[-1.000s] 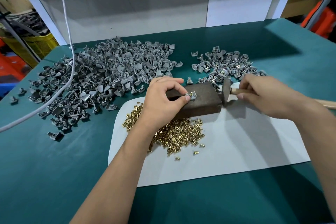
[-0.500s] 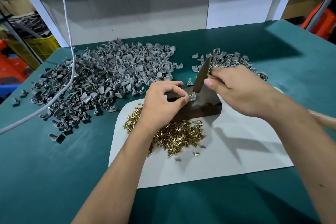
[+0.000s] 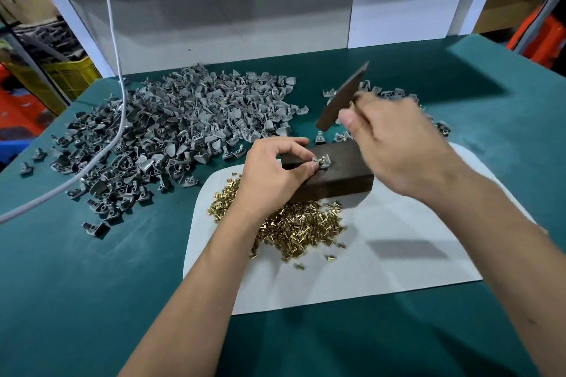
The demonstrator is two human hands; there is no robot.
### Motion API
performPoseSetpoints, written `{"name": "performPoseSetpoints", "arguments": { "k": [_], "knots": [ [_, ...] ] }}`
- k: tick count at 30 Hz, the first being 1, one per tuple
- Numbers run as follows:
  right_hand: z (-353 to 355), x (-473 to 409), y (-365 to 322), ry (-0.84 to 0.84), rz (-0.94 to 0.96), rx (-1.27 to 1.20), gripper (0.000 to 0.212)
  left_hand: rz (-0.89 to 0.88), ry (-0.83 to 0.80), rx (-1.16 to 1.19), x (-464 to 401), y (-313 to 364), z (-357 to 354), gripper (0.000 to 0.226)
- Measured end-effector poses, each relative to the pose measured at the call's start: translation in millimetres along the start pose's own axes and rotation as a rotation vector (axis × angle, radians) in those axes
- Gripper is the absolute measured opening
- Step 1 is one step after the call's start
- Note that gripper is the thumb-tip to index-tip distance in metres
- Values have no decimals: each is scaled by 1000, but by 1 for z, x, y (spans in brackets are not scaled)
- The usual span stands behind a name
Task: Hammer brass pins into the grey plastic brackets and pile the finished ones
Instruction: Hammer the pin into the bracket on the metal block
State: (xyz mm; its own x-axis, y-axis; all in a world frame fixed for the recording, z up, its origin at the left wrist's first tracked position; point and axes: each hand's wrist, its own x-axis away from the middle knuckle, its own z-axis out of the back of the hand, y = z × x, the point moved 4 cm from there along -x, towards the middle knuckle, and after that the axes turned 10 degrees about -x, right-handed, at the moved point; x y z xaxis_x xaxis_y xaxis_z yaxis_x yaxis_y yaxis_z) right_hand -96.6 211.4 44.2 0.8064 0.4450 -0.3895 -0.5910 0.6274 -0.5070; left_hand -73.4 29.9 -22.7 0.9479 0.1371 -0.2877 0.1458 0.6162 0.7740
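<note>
- One grey plastic bracket [image 3: 324, 161] lay on top of the dark wooden block [image 3: 333, 174], near the block's left end, with a brass pin [image 3: 321, 160] standing upright in it.
- Pinching that bracket from its left side were the thumb and forefinger of the left hand [image 3: 277, 170], so the fingertips sat just beside the pin.
- Above and behind the bracket hung the hammer head [image 3: 341, 97], tilted, its long axis running from upper right down to lower left, with the lower face aimed roughly toward the pin.
- Wrapped round the hammer handle, close under the head, was the right hand [image 3: 395, 144]; it was blurred.
- My judgement: the strike had to come down and toward the near left, landing on the pin just clear of the left fingertips, and that narrow gap was the risk.
- Loose brass pins [image 3: 297, 225] lay heaped on the white mat [image 3: 398, 263] in front of the block.
- Unpinned brackets [image 3: 183, 128] made a broad heap on the green desk [image 3: 92, 300] to the left; a smaller pile [image 3: 395, 93], probably the finished ones, lay behind the right hand.
</note>
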Motion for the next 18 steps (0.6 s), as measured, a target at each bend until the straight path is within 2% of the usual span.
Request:
{"name": "performPoseSetpoints", "arguments": {
  "k": [2, 4, 6, 8, 9, 12, 14, 16, 18],
  "knots": [
    [-15, 4, 4, -188, -102, 40, 31, -5, -4, 21, 1, 1, 0, 27],
    [-10, 2, 7, -265, -121, 152, 35, 2, -13, 19, 1, 3, 1, 25],
    [2, -4, 5, -172, -75, 191, 36, 15, -20, 18, 1, 3, 2, 21],
    [8, -1, 2, 17, -27, 86, 32, 26, -20, 14, 1, 2, 2, 21],
    [5, 2, 1, 42, -29, 40, 31, 25, -21, 17, 1, 1, 1, 22],
    [-17, 8, 3, -216, -144, 63, 26, 24, -23, 24, 1, 2, 1, 24],
    [-9, 3, 4, -269, -141, 196, 29, 24, -22, 9, 2, 3, 1, 22],
    [5, -1, -1, -153, -112, 230, 35, 26, -20, 15, 2, 3, 3, 22],
    [10, 2, -7, 28, -75, 118, 29, 23, -17, 8, 1, 5, 4, 22]
  ]
}}
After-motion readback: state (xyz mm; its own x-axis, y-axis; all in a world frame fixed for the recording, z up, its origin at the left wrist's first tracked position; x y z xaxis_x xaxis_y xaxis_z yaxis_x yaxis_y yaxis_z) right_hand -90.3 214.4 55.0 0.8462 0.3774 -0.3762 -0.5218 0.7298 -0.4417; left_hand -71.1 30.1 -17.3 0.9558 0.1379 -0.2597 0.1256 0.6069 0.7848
